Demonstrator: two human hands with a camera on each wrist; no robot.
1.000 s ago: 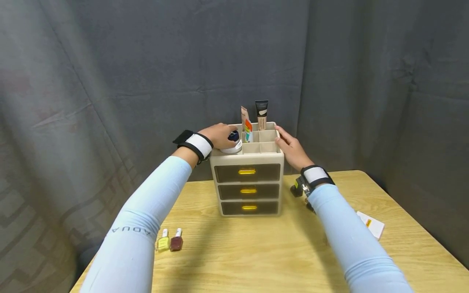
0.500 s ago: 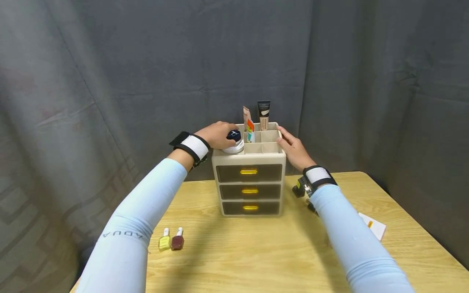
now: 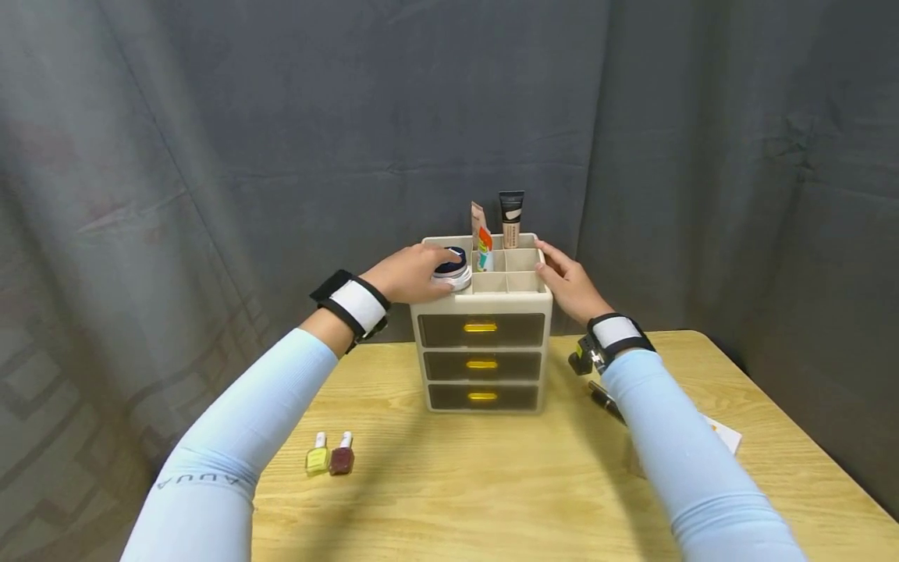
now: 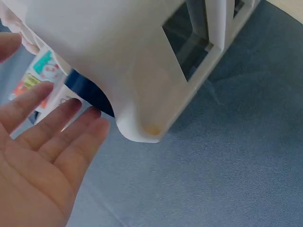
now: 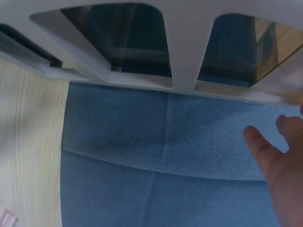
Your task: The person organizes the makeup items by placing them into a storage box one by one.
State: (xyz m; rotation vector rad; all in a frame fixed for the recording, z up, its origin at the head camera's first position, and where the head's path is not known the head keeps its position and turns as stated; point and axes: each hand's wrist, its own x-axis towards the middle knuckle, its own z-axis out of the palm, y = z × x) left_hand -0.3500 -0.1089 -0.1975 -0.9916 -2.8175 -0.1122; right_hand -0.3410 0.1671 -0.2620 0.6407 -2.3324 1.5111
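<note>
One table (image 3: 449,499) lay below both hands. On it the cabinet (image 3: 485,300) stood upright between them; a push from one hand, unmatched by the other, could have slid or tipped it. The left hand (image 3: 410,273) was over the cabinet's left top edge, fingers loosely extended at the jar, with no firm grip showing. The right hand (image 3: 570,289) was at the right rim, thumb and fingers apart, holding nothing; how hard it pressed, if at all, could not be told.

Nearer the person than the right hand, the box (image 3: 726,435) was partly hidden by the sleeve; a dropped forearm might have shoved it. Between the hands rose the black-topped tube (image 3: 511,215) and, closer to the left, the printed tube (image 3: 485,254), which a stray left finger could have knocked askew.

The jar (image 3: 449,269), navy above and white below, sat directly under the left fingers in the cabinet's left part. It looked most at risk: a fingertip catching its top could have tilted it.

Nearer the person than the left hand, two bottles (image 3: 342,460) sat side by side, exposed to a low sweep of that arm.
</note>
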